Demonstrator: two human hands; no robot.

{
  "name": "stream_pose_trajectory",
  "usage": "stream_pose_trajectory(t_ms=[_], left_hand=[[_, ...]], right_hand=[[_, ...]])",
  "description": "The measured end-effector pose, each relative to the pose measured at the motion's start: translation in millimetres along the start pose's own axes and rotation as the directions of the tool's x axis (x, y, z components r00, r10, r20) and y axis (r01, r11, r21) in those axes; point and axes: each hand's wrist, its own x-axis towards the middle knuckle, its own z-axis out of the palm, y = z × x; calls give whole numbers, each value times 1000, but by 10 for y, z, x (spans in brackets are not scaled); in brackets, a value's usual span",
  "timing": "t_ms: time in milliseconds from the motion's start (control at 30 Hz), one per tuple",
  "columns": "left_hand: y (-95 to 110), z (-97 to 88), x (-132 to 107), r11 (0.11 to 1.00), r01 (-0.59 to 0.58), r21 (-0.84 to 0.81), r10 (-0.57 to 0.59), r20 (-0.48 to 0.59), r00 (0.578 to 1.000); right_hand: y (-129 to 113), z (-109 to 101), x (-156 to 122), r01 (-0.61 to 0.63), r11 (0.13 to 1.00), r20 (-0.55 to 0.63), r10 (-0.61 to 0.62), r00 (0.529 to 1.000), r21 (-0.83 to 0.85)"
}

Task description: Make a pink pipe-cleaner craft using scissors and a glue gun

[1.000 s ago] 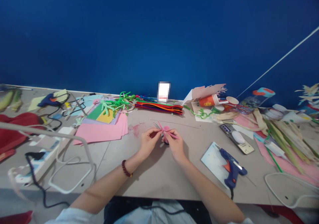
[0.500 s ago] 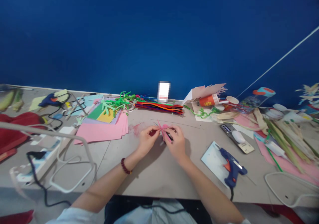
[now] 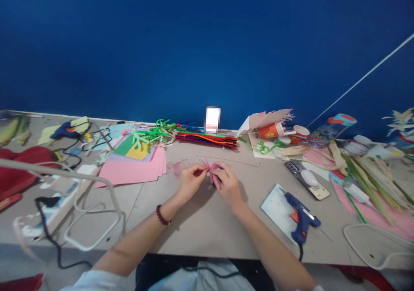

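Note:
Over the middle of the table, both hands meet at a small piece of pink pipe cleaner (image 3: 212,167). My left hand (image 3: 190,181) is closed, with thumb and forefinger pinching the piece from the left. From the right, my right hand (image 3: 230,186) grips it, its fingers bent around the pink strands. One thin strand sticks up above the fingertips, and others hang down between the hands. Fingers hide much of the piece's shape. Just behind the hands lies a bundle of red, orange and dark pipe cleaners (image 3: 207,140).
Pink paper sheets (image 3: 132,170) and green pipe-cleaner shapes (image 3: 152,134) are at the left, near a white power strip (image 3: 61,200). A blue glue gun (image 3: 302,217) rests on a pale square board (image 3: 274,209) at the right. Beyond it lie a phone (image 3: 299,174) and dried husks (image 3: 368,185).
My right hand's fingers have shifted slightly around the pink pipe cleaner, and the hand has tilted a little. My left hand stays nearly still, pinching in the same place.

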Motion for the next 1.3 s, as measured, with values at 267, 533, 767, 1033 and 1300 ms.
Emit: stream_pose_trajectory(t_ms=[267,533,767,1033,1300], left_hand=[[-80,-7,-22,995,-93,22,91,71,993],[22,-39,7,996,-89,6,87,161,983],[82,-14,-10,1000,22,-7,-19,294,956],[126,23,-68,994,89,-67,-57,379,924],[123,20,-59,1000,1,28,-11,370,929]], right_hand=[[60,-20,-6,-5,1000,41,5,999,21],[96,-37,54,-167,966,54,159,986,198],[173,-88,133,-562,681,305,473,827,469],[229,-157,152,-798,149,661,485,573,584],[205,-131,164,-827,203,625,568,536,525]])
